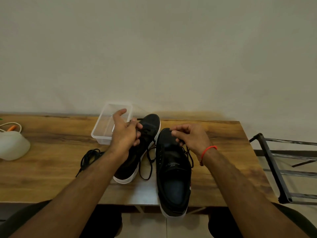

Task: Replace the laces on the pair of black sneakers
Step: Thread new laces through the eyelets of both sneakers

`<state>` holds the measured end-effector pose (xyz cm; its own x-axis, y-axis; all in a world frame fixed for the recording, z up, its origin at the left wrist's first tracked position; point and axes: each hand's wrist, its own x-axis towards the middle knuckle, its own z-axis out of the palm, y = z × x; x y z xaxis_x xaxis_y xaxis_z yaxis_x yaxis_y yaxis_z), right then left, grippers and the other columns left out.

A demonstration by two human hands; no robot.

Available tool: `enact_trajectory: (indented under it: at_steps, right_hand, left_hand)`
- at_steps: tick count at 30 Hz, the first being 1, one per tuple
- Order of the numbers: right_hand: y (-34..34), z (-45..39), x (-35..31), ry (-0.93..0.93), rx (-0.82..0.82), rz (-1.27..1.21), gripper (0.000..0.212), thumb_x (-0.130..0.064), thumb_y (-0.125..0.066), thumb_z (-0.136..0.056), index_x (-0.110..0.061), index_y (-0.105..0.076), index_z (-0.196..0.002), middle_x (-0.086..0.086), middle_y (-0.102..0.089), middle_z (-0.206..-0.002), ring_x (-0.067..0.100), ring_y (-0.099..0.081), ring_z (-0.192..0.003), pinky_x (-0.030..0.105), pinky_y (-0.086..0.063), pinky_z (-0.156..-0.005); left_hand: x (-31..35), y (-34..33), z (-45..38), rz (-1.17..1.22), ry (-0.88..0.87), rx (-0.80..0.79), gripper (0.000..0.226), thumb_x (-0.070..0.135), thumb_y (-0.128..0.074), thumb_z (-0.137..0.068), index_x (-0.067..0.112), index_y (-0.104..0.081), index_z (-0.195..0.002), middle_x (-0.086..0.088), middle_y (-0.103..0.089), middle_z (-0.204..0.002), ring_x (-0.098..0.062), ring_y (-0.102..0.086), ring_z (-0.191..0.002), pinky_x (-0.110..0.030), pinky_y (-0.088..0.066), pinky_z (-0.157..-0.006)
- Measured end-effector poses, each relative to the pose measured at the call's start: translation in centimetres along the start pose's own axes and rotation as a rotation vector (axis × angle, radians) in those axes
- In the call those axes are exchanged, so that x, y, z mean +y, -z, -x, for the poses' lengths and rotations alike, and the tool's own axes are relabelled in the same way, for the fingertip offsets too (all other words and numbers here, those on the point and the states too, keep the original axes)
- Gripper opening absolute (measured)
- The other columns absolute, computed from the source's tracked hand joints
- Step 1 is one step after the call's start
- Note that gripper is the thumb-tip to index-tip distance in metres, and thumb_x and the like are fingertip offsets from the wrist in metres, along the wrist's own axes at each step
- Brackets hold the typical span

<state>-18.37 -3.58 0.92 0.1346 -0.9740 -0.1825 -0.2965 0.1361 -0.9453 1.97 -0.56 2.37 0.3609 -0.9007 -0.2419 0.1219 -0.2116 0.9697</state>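
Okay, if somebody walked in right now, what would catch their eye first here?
Two black sneakers sit mid-table with both hands at their toe ends: the left hand and right hand each pinch black lace. A loose black lace lies coiled to their left, in front of a clear plastic box.

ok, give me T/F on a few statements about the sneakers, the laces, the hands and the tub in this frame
1. Both sneakers sit on the wooden table. True.
2. The clear plastic tub holds a coiled lace. False: nothing shows inside it; the loose coiled lace lies on the table, in front of the tub.
3. The right hand pinches a lace at the right sneaker. True.
4. The left hand lies flat on the table. False: it is raised over the left sneaker, fingers curled at its lacing.
5. A red band circles the left wrist. False: it is on the right wrist.
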Motion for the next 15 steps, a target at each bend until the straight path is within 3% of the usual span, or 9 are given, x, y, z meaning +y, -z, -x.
enact_trajectory:
  at_steps: [2, 4, 6, 8, 10, 15]
  right_hand:
    - [-0.1, 0.3, -0.1, 0.026, -0.02, 0.159, 0.01, -0.008, -0.069, -0.093, -0.013, -0.075, -0.099, -0.004, -0.066, -0.072, -0.001, -0.058, -0.055, 0.013, -0.049, -0.055]
    - [-0.4, 0.4, 0.0, 0.085, -0.042, 0.357, 0.012, -0.014, -0.07, -0.093, -0.015, -0.077, -0.101, -0.007, -0.069, -0.084, 0.001, -0.063, -0.074, 0.014, -0.052, -0.069]
    - [-0.8, 0.5, 0.2, 0.139, -0.086, 0.513, 0.012, -0.017, -0.07, -0.093, -0.018, -0.078, -0.102, -0.007, -0.071, -0.096, 0.005, -0.063, -0.092, 0.023, -0.053, -0.087]
    - [-1.0, 0.6, 0.3, 0.145, -0.124, 0.578, 0.013, -0.018, -0.069, -0.093, -0.018, -0.078, -0.102, -0.006, -0.073, -0.102, 0.006, -0.062, -0.097, 0.027, -0.052, -0.093]
    - [-1.0, 0.6, 0.3, 0.137, -0.13, 0.593, 0.013, -0.016, -0.07, -0.092, -0.018, -0.078, -0.103, -0.006, -0.073, -0.103, 0.005, -0.06, -0.095, 0.022, -0.049, -0.091]
    - [-1.5, 0.7, 0.4, 0.143, -0.107, 0.62, 0.009, -0.014, -0.076, -0.087, -0.018, -0.077, -0.095, -0.007, -0.069, -0.088, 0.006, -0.061, -0.089, 0.02, -0.052, -0.083]
  left_hand:
    - [-0.3, -0.3, 0.4, -0.238, -0.054, -0.084, 0.031, 0.013, -0.047, -0.106, 0.031, -0.043, -0.131, -0.001, -0.061, -0.081, -0.01, -0.048, -0.055, -0.021, -0.034, -0.043]
    - [-1.1, -0.9, 0.9, -0.639, -0.203, -0.214, 0.016, 0.026, -0.057, -0.103, 0.026, -0.064, -0.117, 0.01, -0.063, -0.081, -0.002, -0.053, -0.063, -0.013, -0.036, -0.051]
    - [-1.9, -1.5, 1.5, -0.911, -0.242, -0.299, 0.019, 0.041, -0.065, -0.096, 0.024, -0.073, -0.1, 0.015, -0.063, -0.079, 0.003, -0.056, -0.069, -0.009, -0.036, -0.053]
    - [-2.7, -1.7, 1.8, -0.999, -0.184, -0.347, 0.031, 0.053, -0.069, -0.09, 0.022, -0.074, -0.092, 0.011, -0.066, -0.076, 0.0, -0.06, -0.07, -0.011, -0.039, -0.056]
    - [-3.0, -1.8, 1.9, -1.053, -0.126, -0.375, 0.038, 0.059, -0.07, -0.086, 0.021, -0.074, -0.088, 0.007, -0.069, -0.077, -0.003, -0.062, -0.07, -0.019, -0.046, -0.06]
    - [-2.1, -1.4, 1.6, -1.014, -0.036, -0.395, 0.029, 0.032, -0.062, -0.097, 0.017, -0.069, -0.072, 0.003, -0.063, -0.064, -0.011, -0.059, -0.058, -0.02, -0.042, -0.051]
